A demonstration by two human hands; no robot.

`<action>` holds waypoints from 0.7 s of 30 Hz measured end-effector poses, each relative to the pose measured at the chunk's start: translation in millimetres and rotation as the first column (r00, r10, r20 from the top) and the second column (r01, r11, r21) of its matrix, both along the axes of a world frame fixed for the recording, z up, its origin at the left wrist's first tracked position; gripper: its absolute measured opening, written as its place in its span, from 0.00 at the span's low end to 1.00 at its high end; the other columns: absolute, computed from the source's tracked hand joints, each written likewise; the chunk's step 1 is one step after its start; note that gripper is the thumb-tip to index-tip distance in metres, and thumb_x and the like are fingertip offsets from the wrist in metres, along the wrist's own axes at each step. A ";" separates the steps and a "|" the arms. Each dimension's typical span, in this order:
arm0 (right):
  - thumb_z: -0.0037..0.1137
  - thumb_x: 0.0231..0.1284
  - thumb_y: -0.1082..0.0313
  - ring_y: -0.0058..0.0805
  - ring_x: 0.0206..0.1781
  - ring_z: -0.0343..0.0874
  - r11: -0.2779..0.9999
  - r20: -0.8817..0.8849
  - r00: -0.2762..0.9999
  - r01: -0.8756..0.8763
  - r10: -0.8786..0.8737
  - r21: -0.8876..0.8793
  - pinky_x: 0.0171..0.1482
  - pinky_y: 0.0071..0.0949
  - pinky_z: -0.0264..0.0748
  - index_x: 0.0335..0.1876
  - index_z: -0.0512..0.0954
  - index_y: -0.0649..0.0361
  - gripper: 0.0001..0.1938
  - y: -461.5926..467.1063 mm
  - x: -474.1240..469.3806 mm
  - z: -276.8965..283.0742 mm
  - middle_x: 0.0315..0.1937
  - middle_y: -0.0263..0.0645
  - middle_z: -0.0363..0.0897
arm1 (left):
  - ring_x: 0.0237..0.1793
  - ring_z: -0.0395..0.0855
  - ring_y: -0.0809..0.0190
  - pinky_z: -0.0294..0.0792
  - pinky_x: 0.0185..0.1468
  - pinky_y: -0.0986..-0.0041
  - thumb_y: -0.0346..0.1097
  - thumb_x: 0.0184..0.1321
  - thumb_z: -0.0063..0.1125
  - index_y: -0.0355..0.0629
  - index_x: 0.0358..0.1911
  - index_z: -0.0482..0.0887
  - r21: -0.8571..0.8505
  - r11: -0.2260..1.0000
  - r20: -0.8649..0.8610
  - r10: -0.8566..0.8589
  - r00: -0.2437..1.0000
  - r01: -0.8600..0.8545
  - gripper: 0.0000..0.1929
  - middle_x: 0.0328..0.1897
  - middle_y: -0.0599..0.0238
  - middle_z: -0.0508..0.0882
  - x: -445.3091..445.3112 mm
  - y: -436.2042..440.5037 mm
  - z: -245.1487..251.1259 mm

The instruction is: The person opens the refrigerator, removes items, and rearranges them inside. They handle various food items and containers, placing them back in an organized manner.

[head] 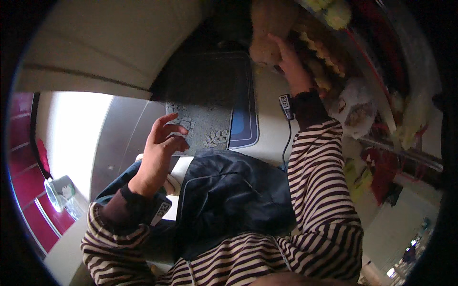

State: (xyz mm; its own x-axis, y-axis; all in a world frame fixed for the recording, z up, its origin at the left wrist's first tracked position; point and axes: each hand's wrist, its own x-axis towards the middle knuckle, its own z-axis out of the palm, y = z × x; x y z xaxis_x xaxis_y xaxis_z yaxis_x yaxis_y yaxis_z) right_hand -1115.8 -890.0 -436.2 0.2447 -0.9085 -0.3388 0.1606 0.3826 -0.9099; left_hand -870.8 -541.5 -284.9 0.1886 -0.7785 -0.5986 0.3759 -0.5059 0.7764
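Note:
My right hand [289, 60] reaches to the upper right, one finger lying along a large tan, bulbous thing, perhaps a squash [265, 48]. Whether the hand grips it or only touches it cannot be told, as its other fingers are hidden or blurred. Knobbly yellow-brown produce [318, 53], maybe ginger, lies just right of that hand. My left hand [159, 152] is raised in front of me with bent fingers apart and nothing in them. Below it are a grey leaf-patterned floor mat [211, 134] and a black apron [236, 200] over my lap.
A blue-bordered mat [247, 123] lies partly under the grey one. Clear plastic bags [357, 111] and pale green produce [338, 14] crowd a rack at right. A pale cabinet-like panel [96, 46] overhangs the upper left. A clear cup [59, 195] stands by red tiles [27, 175].

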 end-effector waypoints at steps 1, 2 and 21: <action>0.72 0.47 0.56 0.34 0.60 0.71 1.000 0.034 0.999 -0.019 0.019 -0.016 0.57 0.33 0.72 0.64 0.68 0.60 0.37 3.6 -1.2 -3.4 0.59 0.40 0.71 | 0.41 0.80 0.62 0.71 0.49 0.72 0.30 0.63 0.53 0.43 0.64 0.64 -0.017 0.998 0.043 -0.058 0.997 0.059 0.25 0.48 0.58 0.78 0.6 -2.7 -10.5; 0.70 0.49 0.57 0.34 0.60 0.72 0.996 0.104 0.992 -0.061 0.069 -0.072 0.57 0.33 0.72 0.64 0.68 0.59 0.36 7.0 -3.2 -3.6 0.59 0.40 0.72 | 0.43 0.80 0.63 0.71 0.49 0.72 0.34 0.65 0.55 0.44 0.65 0.64 -0.061 0.989 0.082 -0.130 0.988 0.135 0.26 0.49 0.59 0.78 0.7 -5.3 -20.7; 0.57 0.63 0.55 0.30 0.62 0.70 0.988 0.096 0.995 -0.006 0.021 -0.155 0.58 0.29 0.70 0.64 0.69 0.58 0.26 101.0 13.4 15.4 0.62 0.39 0.69 | 0.50 0.79 0.56 0.74 0.51 0.65 0.57 0.65 0.53 0.36 0.61 0.70 -0.388 0.690 0.314 -0.525 0.791 0.612 0.32 0.52 0.55 0.79 -63.3 -221.8 -146.3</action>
State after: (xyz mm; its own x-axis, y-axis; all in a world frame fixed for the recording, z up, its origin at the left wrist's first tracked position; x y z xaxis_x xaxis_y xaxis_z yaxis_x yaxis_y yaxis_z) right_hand -1102.4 -789.0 -420.8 0.2822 -0.9444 -0.1687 0.2471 0.2414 -0.9384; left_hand -934.1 -763.3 -431.2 -0.3196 -0.9343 -0.1580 -0.0220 -0.1593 0.9870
